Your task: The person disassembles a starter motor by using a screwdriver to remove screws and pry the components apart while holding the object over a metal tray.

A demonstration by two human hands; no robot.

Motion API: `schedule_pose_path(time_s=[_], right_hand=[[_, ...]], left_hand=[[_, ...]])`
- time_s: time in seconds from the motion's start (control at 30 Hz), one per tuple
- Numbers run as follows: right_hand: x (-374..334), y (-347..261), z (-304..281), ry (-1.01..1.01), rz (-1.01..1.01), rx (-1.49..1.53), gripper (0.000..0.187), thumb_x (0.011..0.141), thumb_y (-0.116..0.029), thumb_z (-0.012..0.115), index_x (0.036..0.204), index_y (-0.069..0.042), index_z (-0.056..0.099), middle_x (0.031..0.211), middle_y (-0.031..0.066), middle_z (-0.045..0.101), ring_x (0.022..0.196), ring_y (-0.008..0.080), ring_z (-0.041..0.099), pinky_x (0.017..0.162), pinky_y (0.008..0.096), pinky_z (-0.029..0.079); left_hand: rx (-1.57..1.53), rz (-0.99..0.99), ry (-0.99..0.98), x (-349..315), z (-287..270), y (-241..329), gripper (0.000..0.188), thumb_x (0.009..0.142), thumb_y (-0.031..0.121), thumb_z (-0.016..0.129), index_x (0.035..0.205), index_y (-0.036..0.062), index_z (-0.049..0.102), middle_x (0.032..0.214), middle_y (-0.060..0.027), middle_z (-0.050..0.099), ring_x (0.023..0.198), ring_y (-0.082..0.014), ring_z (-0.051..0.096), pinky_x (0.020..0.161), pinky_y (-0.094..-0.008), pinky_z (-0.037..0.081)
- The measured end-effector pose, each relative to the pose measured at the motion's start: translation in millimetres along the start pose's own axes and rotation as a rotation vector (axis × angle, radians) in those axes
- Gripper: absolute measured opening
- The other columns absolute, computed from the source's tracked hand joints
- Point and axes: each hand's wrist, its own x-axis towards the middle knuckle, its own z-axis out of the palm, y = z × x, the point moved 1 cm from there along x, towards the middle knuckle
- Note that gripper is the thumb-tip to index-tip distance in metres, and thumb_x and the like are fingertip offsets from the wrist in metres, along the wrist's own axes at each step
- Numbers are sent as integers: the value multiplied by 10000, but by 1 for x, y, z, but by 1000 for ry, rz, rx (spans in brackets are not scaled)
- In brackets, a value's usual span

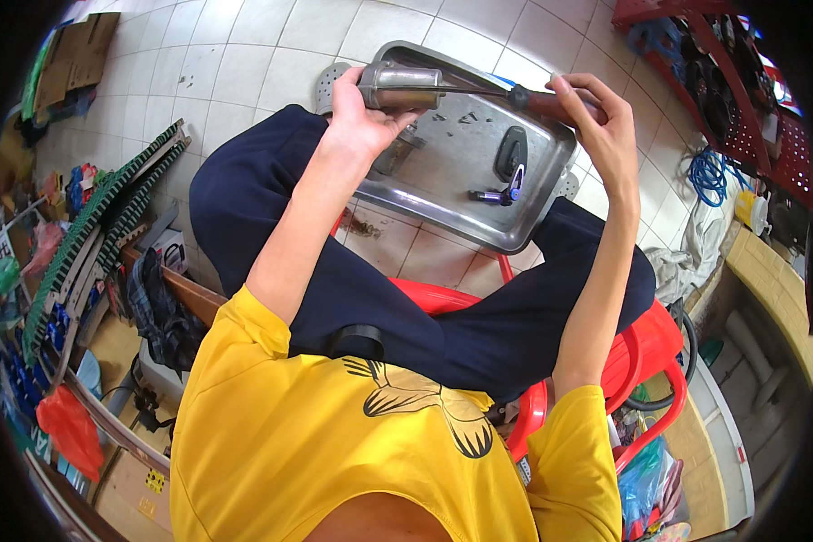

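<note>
Seemingly the work is midway: over the metal tray (443,194), the left hand (361,126) half-curls round a metal cylinder (402,85), the right hand (602,122) grips a screwdriver (551,105) lined up with it; dark fragments (468,118) lie loose, the cylinder not yet set down

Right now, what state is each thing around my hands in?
Left hand, gripping the metal cylinder
Right hand, gripping the screwdriver
Metal cylinder, held over the tray
Screwdriver, shaft reaching the cylinder
Tray, holding small dark pieces
Black oval object, lying in the tray
Red chair, sat on
</note>
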Motion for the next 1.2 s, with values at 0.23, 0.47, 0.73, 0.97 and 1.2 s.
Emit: schedule_pose_path(time_s=[0.23,0.47,0.73,0.97,1.2], right_hand=[[-6,1,-1,-91,-138,2,367,896,-161,828,1194,-31,659,912,56,765,919,157,761,784,254,575],[-3,-7,-6,-93,103,-24,280,989,-281,731,1105,-28,709,810,13,734,637,63,620,567,205,417],[-1,10,-4,-56,-294,-126,357,878,-135,836,1164,-35,648,975,46,710,840,133,698,821,280,559],[0,-6,-11,-143,109,-31,385,888,-194,843,1174,-30,644,1056,105,737,815,138,710,735,269,569],[-1,6,-2,-44,-238,-32,415,906,-213,832,1195,-38,590,1079,135,761,965,161,753,731,271,588]], left_hand=[[-4,0,4,11,-8,1,562,1044,381,344,1386,-32,513,1442,-272,515,1349,-447,509,1153,-657,403],[1,9,-12,0,-1,3,552,1072,342,319,1434,-49,464,1497,-279,466,1414,-446,442,1221,-601,332],[-48,-53,0,14,-10,1,613,1058,415,317,1441,-40,466,1472,-297,483,1383,-462,478,1177,-645,379],[-48,-23,9,5,-5,3,605,1075,392,306,1462,-53,439,1513,-293,442,1422,-454,433,1210,-608,347],[-18,-54,-3,12,-8,0,616,1052,416,313,1445,-32,466,1486,-292,467,1391,-454,467,1173,-633,392]])
